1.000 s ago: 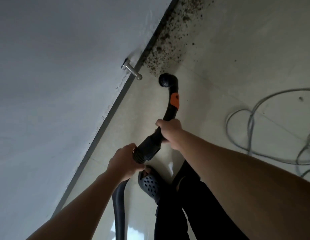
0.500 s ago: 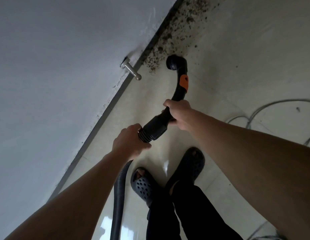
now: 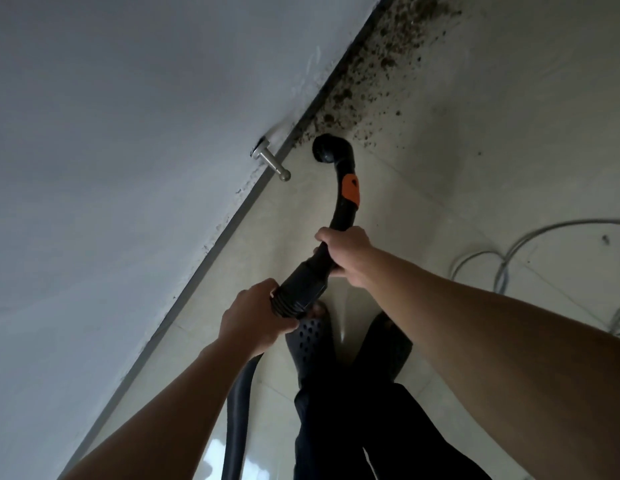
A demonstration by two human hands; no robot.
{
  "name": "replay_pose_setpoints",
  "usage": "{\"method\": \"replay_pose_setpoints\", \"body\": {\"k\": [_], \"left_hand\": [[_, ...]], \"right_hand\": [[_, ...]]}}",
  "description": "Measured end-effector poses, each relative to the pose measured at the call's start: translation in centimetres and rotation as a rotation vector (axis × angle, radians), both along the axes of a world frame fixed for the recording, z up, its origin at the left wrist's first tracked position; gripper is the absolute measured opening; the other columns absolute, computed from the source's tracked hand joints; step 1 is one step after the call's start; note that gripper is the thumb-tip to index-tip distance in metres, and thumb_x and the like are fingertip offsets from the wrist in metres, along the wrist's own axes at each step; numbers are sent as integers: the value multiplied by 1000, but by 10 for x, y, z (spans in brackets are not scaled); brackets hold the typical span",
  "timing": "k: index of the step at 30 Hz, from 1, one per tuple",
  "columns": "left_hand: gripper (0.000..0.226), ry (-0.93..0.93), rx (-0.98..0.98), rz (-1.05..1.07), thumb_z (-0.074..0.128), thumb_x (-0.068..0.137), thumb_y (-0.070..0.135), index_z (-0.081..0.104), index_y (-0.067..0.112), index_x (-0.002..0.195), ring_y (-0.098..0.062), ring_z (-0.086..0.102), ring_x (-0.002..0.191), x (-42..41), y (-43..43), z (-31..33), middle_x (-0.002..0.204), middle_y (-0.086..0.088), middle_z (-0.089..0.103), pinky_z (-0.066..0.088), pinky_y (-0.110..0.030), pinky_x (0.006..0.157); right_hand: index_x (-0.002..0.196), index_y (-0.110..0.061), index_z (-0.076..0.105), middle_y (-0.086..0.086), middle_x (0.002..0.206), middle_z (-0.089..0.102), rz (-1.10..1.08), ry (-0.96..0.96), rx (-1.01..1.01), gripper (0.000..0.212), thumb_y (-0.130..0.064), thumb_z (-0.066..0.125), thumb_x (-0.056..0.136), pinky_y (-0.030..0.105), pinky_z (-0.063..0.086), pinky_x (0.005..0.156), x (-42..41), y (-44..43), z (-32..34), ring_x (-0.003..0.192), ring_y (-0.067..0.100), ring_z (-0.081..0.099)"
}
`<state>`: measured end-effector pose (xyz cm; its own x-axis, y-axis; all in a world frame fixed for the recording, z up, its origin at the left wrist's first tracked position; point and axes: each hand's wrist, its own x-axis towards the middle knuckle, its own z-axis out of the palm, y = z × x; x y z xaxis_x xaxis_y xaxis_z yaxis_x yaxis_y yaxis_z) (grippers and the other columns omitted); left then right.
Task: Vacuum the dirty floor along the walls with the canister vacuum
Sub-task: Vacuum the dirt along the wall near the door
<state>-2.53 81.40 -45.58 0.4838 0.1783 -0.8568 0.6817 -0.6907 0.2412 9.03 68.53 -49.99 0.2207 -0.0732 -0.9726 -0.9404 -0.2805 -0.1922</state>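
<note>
Wall-edge pass judged under way: the wand [image 3: 343, 202] is gripped by the right hand [image 3: 346, 252], the hose cuff [image 3: 301, 289] by the left hand [image 3: 254, 318], its mouth held at the near edge of the dirt [image 3: 370, 74] beside the wall [image 3: 128, 133]. A forward push into that strip is called for next.

The wand [image 3: 343, 216] was black with an orange band [image 3: 350, 188], and the ribbed hose [image 3: 241, 410] was dark grey. On the left, the wall [image 3: 128, 133] was pale grey-white, edged by grey skirting [image 3: 219, 242]. The floor [image 3: 474, 168] was glossy cream tile, speckled far off with brown-black dirt [image 3: 381, 57]. The doorstop [image 3: 270, 164] was silver, the cable [image 3: 503, 271] grey, the shoe [image 3: 310, 337] dark with dotted holes, the trousers [image 3: 353, 438] black.
</note>
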Motion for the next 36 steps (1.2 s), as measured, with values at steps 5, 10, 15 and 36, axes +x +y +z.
{"method": "replay_pose_setpoints", "body": {"k": [5,10,15,36], "left_hand": [[36,-72,-43,18,81,65,33,54,28,89,-16,59,76,43,-14,-18,76,7,59,44,-29,64],[35,-91,-32,28,81,66,30,52,26,85,-16,57,71,47,-3,-16,71,8,56,43,-28,62],[35,-28,-8,41,81,66,29,52,29,86,-13,59,70,19,13,-6,74,8,60,51,-31,64],[37,11,-122,-251,77,65,35,55,26,94,-19,63,84,58,-41,-10,89,5,65,53,-34,74]], "right_hand": [[120,-4,53,11,89,67,-15,-60,-33,32,-14,65,92,38,57,62,47,-15,-6,79,21,68],[123,-3,51,13,94,67,16,-47,-5,34,-14,64,93,35,53,54,59,-1,-3,79,22,66],[125,-3,51,17,107,67,65,-10,18,40,-16,66,91,37,58,62,29,21,-3,93,29,69],[113,-1,54,14,90,69,-260,36,-132,28,-12,65,91,44,59,78,22,-75,4,84,28,69]]}}
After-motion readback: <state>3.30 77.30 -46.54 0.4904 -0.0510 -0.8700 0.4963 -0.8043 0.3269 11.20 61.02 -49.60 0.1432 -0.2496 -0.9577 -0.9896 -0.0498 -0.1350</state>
